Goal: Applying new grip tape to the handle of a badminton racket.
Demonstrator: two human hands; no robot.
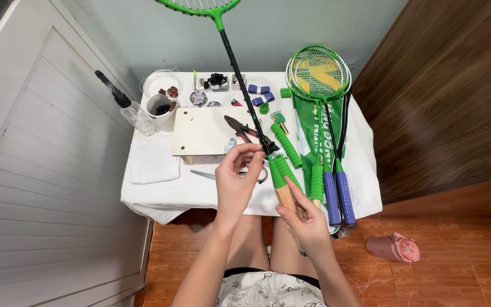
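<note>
- Over the near edge of the small table draped in white cloth (200,193), seen from the head camera, the person holds a green-framed badminton racket with a black shaft (240,74) upright and tilted away, its head cut off by the picture's top.
- The right hand (308,219) is closed around the bare wooden handle (285,198), low down.
- The left hand (235,176) pinches with fingertips at the top of the green grip wrap (275,170), where the shaft meets it.
- On the table behind lie a pale wooden board (203,131), red-handled pliers (240,128), scissors (211,175), loose green ribbed grips (287,145), and more green rackets with purple handles (328,113).
- A pink bottle (393,247) lies on the tiled floor to the right.
</note>
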